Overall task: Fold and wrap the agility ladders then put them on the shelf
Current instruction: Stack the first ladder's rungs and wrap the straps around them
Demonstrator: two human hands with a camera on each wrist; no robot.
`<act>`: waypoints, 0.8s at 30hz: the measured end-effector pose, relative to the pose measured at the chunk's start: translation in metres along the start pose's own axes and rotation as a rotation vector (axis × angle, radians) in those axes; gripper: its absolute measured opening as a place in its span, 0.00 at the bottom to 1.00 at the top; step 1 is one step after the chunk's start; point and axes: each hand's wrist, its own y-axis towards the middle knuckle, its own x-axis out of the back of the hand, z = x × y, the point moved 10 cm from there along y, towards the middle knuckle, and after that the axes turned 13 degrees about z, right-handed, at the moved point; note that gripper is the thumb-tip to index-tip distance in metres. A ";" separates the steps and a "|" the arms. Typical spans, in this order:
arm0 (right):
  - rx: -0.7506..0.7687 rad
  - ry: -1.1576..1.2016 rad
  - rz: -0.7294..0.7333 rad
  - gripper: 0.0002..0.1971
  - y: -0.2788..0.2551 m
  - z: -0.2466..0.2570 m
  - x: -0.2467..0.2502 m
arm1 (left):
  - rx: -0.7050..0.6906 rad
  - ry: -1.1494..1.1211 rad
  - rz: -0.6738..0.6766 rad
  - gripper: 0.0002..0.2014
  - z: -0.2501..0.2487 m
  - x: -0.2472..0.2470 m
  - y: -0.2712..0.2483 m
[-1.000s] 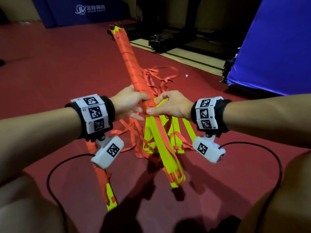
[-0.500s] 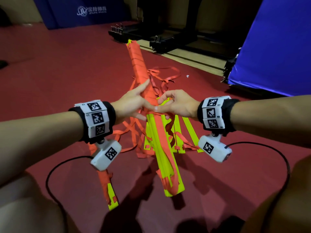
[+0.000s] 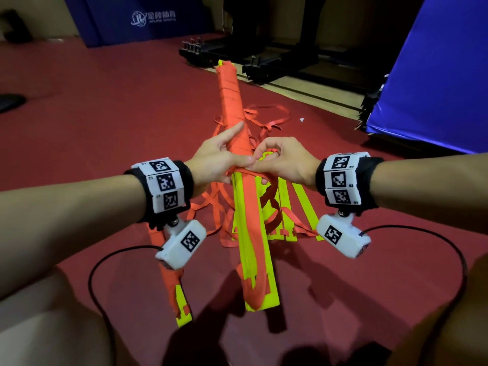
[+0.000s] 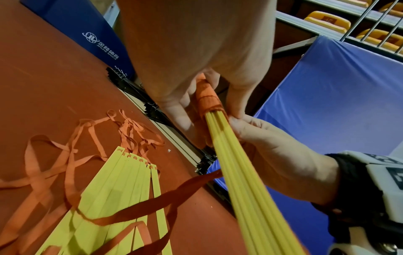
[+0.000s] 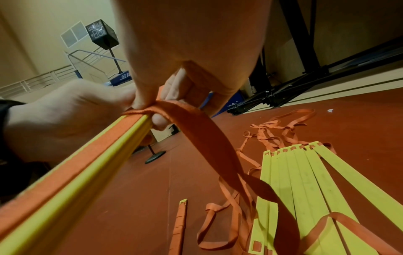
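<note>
I have the ladder bundle (image 3: pixel 237 143) up off the red floor (image 3: pixel 105 107), slanting away from me, its far half bound in orange strap and the near half showing bare yellow rungs. My left hand (image 3: pixel 219 159) is curled round the bundle at the edge of the binding, index finger lying straight along it. My right hand (image 3: pixel 280 162) pinches the strap (image 5: pixel 196 131) against the rungs just beside the left; the strap's free length trails down to the floor. Below lie a second ladder (image 3: pixel 290 207), fanned out, with tangled strap, and a wrapped bundle (image 3: pixel 171 286) at left.
</note>
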 end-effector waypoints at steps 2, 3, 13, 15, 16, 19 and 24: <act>0.015 -0.012 0.002 0.10 0.001 0.000 0.001 | -0.022 -0.025 0.006 0.40 0.000 0.000 0.002; 0.017 -0.034 0.007 0.10 0.002 0.000 0.002 | -0.026 -0.031 0.020 0.40 0.001 0.000 0.003; 0.015 -0.136 0.046 0.08 0.003 -0.003 0.002 | -0.109 0.179 0.078 0.29 -0.005 0.005 0.008; -0.007 -0.164 0.018 0.06 0.005 -0.008 0.005 | -0.124 0.195 0.056 0.28 -0.005 0.006 0.011; -0.031 -0.209 -0.003 0.06 0.006 -0.012 0.008 | -0.135 0.203 0.038 0.28 -0.006 0.008 0.012; -0.168 -0.425 -0.061 0.16 0.006 -0.027 0.015 | -0.167 0.194 -0.035 0.29 -0.009 0.014 0.014; -0.343 -0.578 0.131 0.41 -0.005 -0.052 -0.009 | -0.182 0.111 -0.236 0.29 -0.011 0.041 0.017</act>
